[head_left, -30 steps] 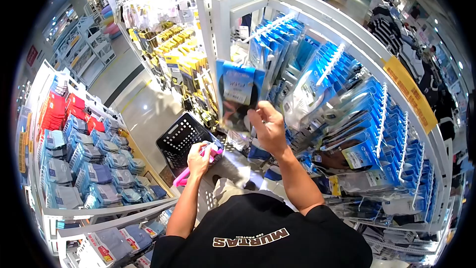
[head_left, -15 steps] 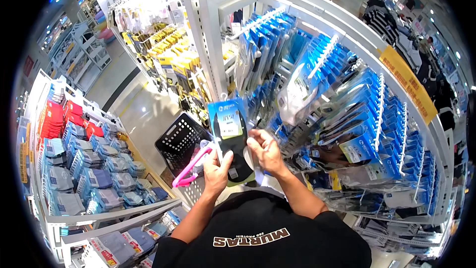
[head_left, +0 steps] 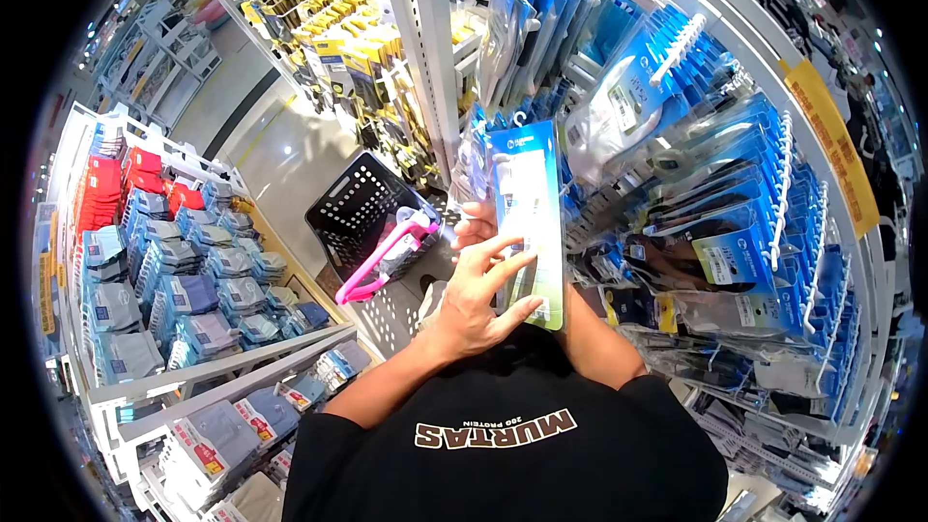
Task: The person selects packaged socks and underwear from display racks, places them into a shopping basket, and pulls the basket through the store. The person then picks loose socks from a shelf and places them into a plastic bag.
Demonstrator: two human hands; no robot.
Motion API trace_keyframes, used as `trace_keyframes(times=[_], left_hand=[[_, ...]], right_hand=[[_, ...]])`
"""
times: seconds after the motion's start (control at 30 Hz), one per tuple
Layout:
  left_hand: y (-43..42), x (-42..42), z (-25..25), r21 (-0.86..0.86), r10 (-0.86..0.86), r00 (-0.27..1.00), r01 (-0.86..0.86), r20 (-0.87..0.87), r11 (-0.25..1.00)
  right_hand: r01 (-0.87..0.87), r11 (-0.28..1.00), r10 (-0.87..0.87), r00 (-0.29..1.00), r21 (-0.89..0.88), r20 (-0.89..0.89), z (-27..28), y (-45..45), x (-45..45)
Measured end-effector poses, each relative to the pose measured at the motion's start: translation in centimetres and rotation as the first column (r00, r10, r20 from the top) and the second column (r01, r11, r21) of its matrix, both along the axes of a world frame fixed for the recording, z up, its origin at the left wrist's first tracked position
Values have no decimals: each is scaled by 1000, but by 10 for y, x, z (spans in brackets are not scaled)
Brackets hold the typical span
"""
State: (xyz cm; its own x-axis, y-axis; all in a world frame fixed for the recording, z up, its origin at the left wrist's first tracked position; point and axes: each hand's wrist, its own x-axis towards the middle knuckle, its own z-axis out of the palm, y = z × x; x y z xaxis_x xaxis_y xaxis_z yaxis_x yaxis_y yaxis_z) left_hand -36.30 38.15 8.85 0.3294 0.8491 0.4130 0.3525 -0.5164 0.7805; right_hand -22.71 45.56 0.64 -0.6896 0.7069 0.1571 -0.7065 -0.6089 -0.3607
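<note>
We have one packet [head_left: 527, 222] up before the chest, its long sides near vertical, blue at the top and green at the foot, a small hook at its upper edge. Left hand [head_left: 474, 295] lies across the front: fingers loosely spread, thumb apart near the lower end, a light touch rather than a clench. Right hand [head_left: 474, 222] is mostly hidden behind; we see fingers past the packet's left edge and the forearm on the other side, but cannot tell how tightly it closes or what it grips. Glare washes out part of the packet's label. Black basket [head_left: 333, 217] stands beyond the left forearm, holes through its wall, with a pink loop [head_left: 358, 287] at its near side. To our right, blue packs [head_left: 730, 261] hang in rows on white prongs, a yellow sign [head_left: 831, 150] along the rack's edge. Ahead, past a white post [head_left: 420, 48], yellow packs [head_left: 353, 48] hang. On our left, a shelf carries red packs [head_left: 101, 193] above grey ones [head_left: 130, 358]. We wear a black shirt [head_left: 503, 464], lettered across the front.
</note>
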Motion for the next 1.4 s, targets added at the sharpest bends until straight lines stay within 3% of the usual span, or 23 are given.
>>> trace_keyframes(times=[0.03,0.13,0.2,0.27,0.33,0.4,0.47,0.57,0.63,0.67,0.7,0.73,0.83,1.07,1.1,1.13,1.2,1.3,1.33,1.4], left_hand=[[1,-1,2,-10,2,1000,-2,19,1000],[8,-9,-3,-69,-17,995,24,100,997],[17,-18,-7,-139,-1,968,37,250,990],[28,-41,-46,-201,116,964,-68,238,977],[38,-60,-64,-262,373,913,-325,162,909],[52,-88,-93,-257,540,837,-505,88,824],[60,-123,-130,-2,618,780,-621,-98,784],[55,-154,-174,-119,674,692,-715,-260,689],[56,-148,-171,-125,681,657,-743,-323,658],[56,-144,-170,-130,680,641,-755,-356,643],[57,-142,-173,-14,677,583,-762,-450,647],[58,-143,-174,-17,683,581,-767,-443,641],[59,-147,-175,-16,696,567,-780,-441,626],[66,-149,-171,-15,690,526,-800,-497,600],[68,-151,-175,25,698,498,-805,-514,593],[70,-153,-178,64,709,465,-812,-530,580],[74,-157,-179,48,690,470,-807,-551,588],[82,-161,-179,67,708,440,-823,-553,564],[85,-162,-178,37,694,447,-827,-565,562],[89,-167,-174,-18,677,458,-835,-576,550]], right_hand=[[-16,1000,16,1000,-10,-11,1,-1,0],[211,964,-247,933,159,262,-6,2,-2],[413,910,-375,790,32,485,23,-2,4],[685,717,-653,592,132,472,63,8,-16],[613,734,-636,469,293,612,82,14,3],[673,496,-859,290,549,421,77,35,-1],[578,426,-903,230,696,362,100,39,0],[521,283,-957,100,805,272,110,53,-6],[516,228,-968,28,826,249,119,62,-13],[507,277,-949,9,816,316,123,64,-15],[475,216,-965,-29,853,261,119,72,-16],[440,152,-978,-65,885,200,118,79,-18],[350,122,-961,-192,929,198,128,79,-22],[344,100,-946,-258,934,196,111,92,-21],[503,258,-930,-103,825,354,121,85,-28],[364,162,-937,-235,917,258,114,91,-24],[263,208,-925,-261,942,277,109,89,-19],[487,272,-934,-73,830,350,92,86,-28],[362,308,-923,-109,880,368,89,84,-22],[380,273,-916,-177,884,359,91,60,-27]])
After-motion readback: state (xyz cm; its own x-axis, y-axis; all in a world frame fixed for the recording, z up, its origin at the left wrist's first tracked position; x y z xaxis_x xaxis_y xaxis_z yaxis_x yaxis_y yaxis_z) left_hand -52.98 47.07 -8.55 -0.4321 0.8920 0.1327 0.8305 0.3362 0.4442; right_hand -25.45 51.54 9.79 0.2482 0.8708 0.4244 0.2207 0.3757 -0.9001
